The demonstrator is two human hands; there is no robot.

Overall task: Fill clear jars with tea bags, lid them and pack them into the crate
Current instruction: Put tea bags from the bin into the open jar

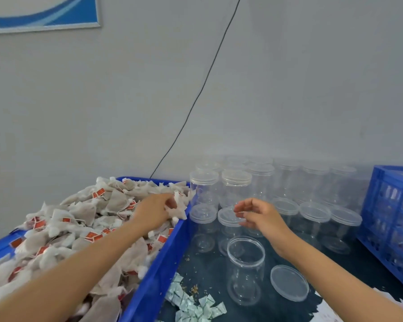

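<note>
Tea bags [63,231]: heaped in a blue bin [158,266] at the tabletop's left edge; the bin's near end was cut off by the frame. Red tags showed on many bags.

Open jar [245,270]: clear, upright, mouth up, long axis vertical, standing on the dark tabletop [335,270] toward the near edge, just right of the bin. Its loose lid [289,282] lay flat just beside it on the right.

Lidded jars [314,212]: clear, upright, grouped along the far edge against the wall; the rearmost were hard to separate through the plastic.

Crate [391,219]: blue, slatted, at the right edge, partly out of frame; contents indistinct, possibly filled jars.

Small packets [193,303]: pale, scattered at the near edge beside the bin.

Left hand [156,210]: over the bin's far right corner, fingers curled round a few tea bags.

Right hand [256,214]: above the lidded jars, fingers loosely curled, holding nothing.

Black cable [203,89]: ran down the wall behind the bin.
</note>
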